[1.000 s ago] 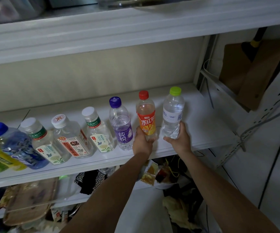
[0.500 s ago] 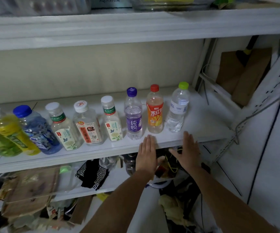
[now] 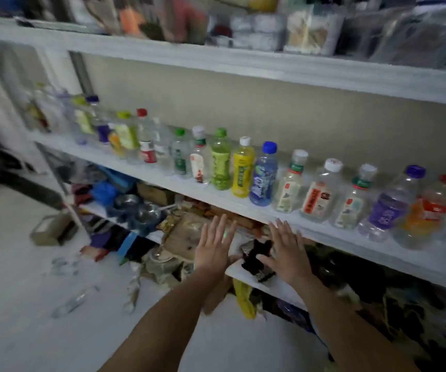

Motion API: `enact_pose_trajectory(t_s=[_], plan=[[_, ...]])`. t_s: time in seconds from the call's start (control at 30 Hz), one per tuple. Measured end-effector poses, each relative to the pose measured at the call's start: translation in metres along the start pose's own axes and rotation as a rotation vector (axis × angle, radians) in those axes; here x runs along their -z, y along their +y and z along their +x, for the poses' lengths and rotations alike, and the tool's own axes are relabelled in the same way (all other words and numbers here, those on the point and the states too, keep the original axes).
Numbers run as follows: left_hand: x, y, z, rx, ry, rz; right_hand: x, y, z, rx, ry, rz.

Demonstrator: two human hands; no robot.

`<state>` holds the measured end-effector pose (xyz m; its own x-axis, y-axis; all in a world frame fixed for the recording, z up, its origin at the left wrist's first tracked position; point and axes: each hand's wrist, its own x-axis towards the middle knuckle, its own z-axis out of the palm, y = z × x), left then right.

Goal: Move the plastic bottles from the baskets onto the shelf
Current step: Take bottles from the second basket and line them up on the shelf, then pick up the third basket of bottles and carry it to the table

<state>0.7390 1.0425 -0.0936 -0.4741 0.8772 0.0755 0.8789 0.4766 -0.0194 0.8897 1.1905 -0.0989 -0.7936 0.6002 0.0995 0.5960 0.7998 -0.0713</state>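
The shelf (image 3: 431, 261) now crosses the whole view: the head has swung left since half a second ago. The plastic bottles (image 3: 263, 178) stand upright on it in one long row, with the just-released red-capped bottle (image 3: 428, 208) at the far right. The left hand (image 3: 214, 245) and right hand (image 3: 287, 251) hover below the shelf edge, fingers spread, empty. That pair looks placed; the baskets, out of view, are likely next.
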Motion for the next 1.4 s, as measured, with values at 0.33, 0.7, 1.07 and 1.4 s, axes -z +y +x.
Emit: enact_pose_trajectory(t_s=[0.33, 0.7, 1.07, 1.4], plan=[[0.032, -0.237, -0.170, 0.681, 0.033, 0.022, -0.002, -0.317, 0.076, 0.615, -0.022, 0.026], [0.019, -0.390, -0.289, 1.172, -0.033, 0.157, -0.046, -0.555, 0.117, 1.100, -0.071, 0.053], [0.038, -0.514, -0.347, 1.580, -0.045, 0.206, -0.049, -0.777, 0.167, 1.455, -0.060, 0.101], [0.069, -0.581, -0.410, 1.799, -0.100, 0.246, -0.053, -0.894, 0.162, 1.655, -0.061, 0.130]])
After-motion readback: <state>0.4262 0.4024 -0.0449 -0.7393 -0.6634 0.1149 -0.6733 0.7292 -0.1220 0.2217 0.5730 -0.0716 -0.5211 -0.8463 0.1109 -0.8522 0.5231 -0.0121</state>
